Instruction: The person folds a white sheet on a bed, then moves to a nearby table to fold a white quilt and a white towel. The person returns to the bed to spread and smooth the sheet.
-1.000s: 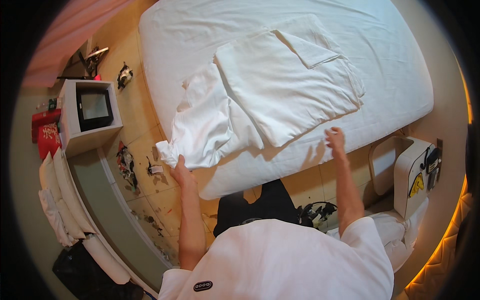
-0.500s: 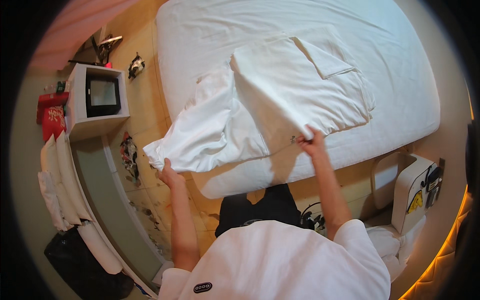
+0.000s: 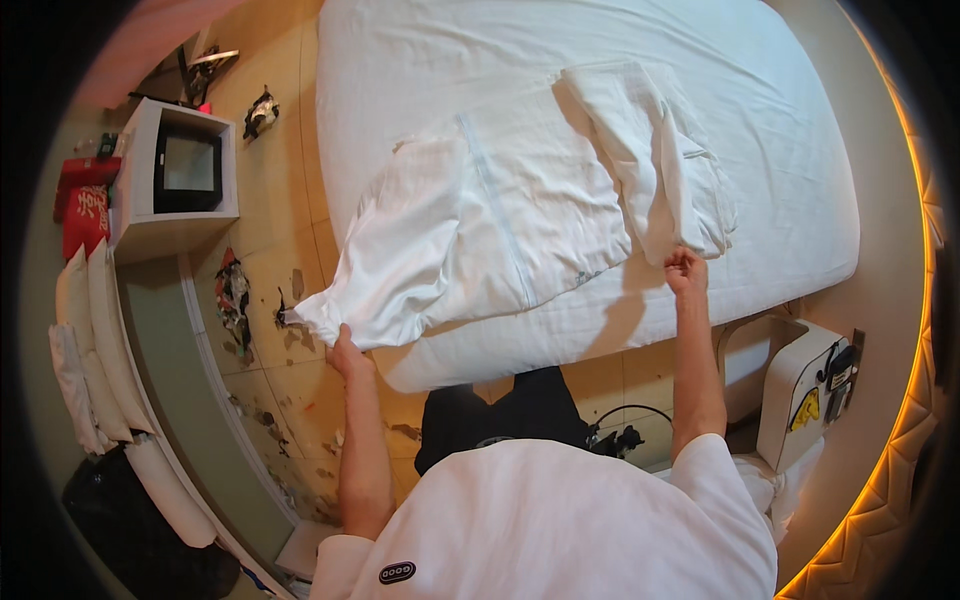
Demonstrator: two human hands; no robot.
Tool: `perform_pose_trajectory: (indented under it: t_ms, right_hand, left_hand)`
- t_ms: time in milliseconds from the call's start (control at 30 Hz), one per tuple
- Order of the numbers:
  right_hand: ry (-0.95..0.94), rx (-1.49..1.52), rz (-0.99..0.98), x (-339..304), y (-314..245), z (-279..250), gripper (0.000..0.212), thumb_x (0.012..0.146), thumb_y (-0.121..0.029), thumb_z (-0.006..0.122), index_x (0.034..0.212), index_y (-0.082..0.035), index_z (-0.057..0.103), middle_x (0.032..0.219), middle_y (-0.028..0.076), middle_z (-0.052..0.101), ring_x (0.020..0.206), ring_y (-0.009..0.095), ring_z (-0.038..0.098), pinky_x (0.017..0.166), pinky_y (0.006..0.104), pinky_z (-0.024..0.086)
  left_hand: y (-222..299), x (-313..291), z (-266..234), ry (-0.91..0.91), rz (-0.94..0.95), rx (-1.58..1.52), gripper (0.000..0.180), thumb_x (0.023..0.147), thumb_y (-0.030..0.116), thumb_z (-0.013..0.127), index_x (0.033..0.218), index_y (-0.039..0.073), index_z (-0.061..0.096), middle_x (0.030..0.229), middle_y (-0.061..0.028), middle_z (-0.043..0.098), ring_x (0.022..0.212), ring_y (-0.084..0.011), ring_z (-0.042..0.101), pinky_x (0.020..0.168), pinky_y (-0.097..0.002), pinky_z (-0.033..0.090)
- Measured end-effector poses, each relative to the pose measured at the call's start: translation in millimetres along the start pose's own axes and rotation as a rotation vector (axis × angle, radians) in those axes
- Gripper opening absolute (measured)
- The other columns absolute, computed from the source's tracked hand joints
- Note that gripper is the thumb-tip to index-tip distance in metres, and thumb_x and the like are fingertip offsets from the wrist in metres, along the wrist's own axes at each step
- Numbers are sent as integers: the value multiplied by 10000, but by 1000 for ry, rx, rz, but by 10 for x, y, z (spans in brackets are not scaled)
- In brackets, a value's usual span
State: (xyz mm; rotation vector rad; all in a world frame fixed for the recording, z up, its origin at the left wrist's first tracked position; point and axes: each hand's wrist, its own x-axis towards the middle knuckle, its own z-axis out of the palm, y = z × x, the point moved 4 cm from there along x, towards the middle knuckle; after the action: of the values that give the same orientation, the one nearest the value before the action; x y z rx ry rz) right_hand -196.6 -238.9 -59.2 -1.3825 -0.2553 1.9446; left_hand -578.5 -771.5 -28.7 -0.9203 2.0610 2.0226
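Head view: one white cloth (image 3: 540, 200) lies across the middle of the frame on one bed (image 3: 770, 150), its right part folded over in layers. Both hands have hold of it — the left hand (image 3: 347, 356), left of the lower centre, is closed on the cloth's lower-left end; the right hand (image 3: 686, 272), right of centre, has its fingers drawn together on the fold's lower edge. One white cabinet (image 3: 128, 195) and one red bag (image 3: 86, 225) stand at the upper left.
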Motion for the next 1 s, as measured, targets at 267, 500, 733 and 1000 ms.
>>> perform_pose_trajectory:
  t_ms: [267, 500, 733, 1000]
  right_hand:
    - [-77, -888, -399, -366, 985, 498, 304, 727, -167, 680, 947, -33, 519, 741, 42, 577, 596, 123, 561, 477, 229, 420]
    - [461, -1121, -833, -388, 301, 342, 578, 630, -286, 762, 1039, -6, 464, 815, 97, 567, 759, 243, 561, 726, 352, 462]
    - [439, -1495, -887, -304, -305, 540, 760, 641, -388, 720, 1224, -17, 404, 1065, 207, 543, 1031, 382, 494, 852, 465, 422]
    - [67, -849, -684, -186, -466, 407, 281, 722, -266, 716, 801, -40, 569, 655, 31, 566, 579, 127, 527, 515, 277, 438]
  left_hand:
    - [81, -115, -9, 28, -71, 72, 405, 775, 30, 608, 1161, -58, 524, 1107, -134, 572, 934, -244, 572, 799, -349, 469]
    - [124, -237, -37, -98, -5, 83, 428, 797, 27, 591, 1210, -25, 495, 1164, -126, 544, 967, -242, 559, 822, -344, 459]
    - [-129, -367, 104, -171, 11, 139, 422, 798, 36, 589, 1206, -19, 499, 1167, -132, 540, 959, -237, 568, 743, -349, 499]
    - [-307, -897, 368, -262, -131, 278, 440, 814, 121, 608, 1217, 16, 466, 1125, -125, 545, 866, -256, 599, 614, -334, 536]
